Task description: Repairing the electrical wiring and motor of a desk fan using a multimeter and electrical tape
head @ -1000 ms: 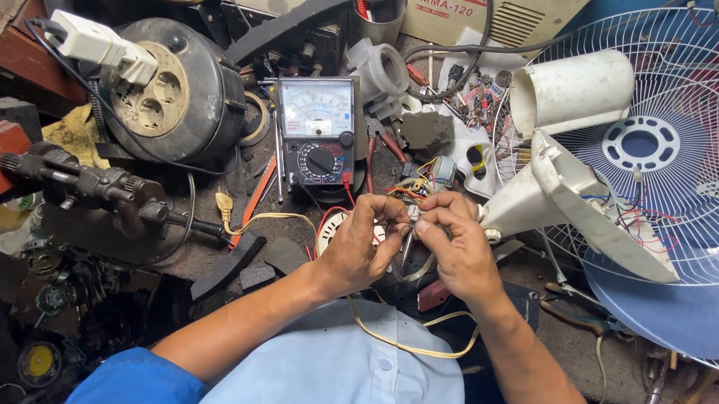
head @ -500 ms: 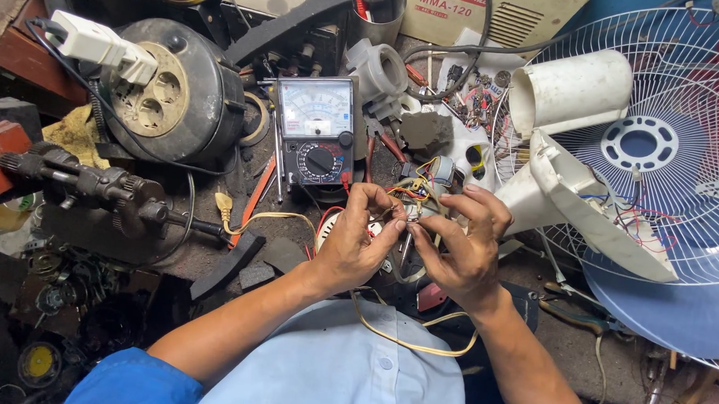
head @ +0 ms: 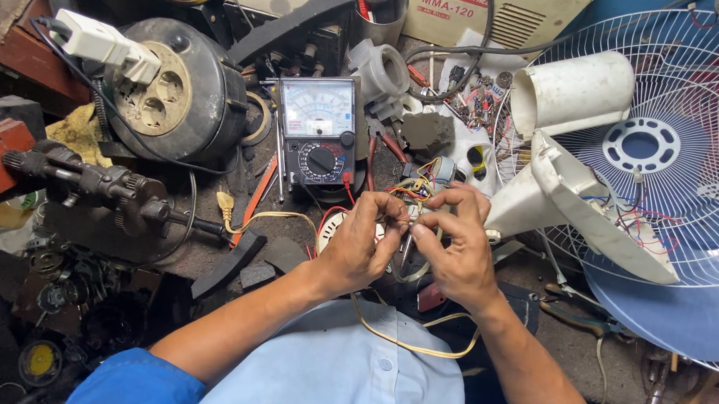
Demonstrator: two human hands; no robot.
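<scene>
1. Head view: the left hand (head: 363, 246) and the right hand (head: 453, 249) meet at the middle of a crowded repair bench, both pinched shut on a bundle of thin coloured wires (head: 414, 189) that rises just beyond the fingertips.
2. The left hand also seems to grip a slim dark metal tool (head: 406, 245) that points down between the two palms; I judge it a small probe or screwdriver, but its tip is hidden.
3. The bundle sits near the bench's centre, just right of the grey analogue multimeter with a black dial (head: 320, 130) and left of the white plastic fan motor housing (head: 571, 197).
4. To do this fine work well, I would keep both wrists braced on the bench, hold a single strand apart from its neighbours, and keep the tool's point clear of bare ends.
5. Slack matters too: the pale yellow cable (head: 418, 343) looping near the body should lie loose so that it does not tug the joint.
6. Hidden or unclear: the part that the wires lead into is covered by the fingers, so I cannot tell whether they are joined, twisted or free.
7. The white wire fan guard over a blue blade (head: 680, 141) is cut off at the right edge, and the black round extension reel with sockets (head: 176, 92) at far left partly covers what lies behind it.
8. Small parts scattered at the far side are too tiny to name.
</scene>
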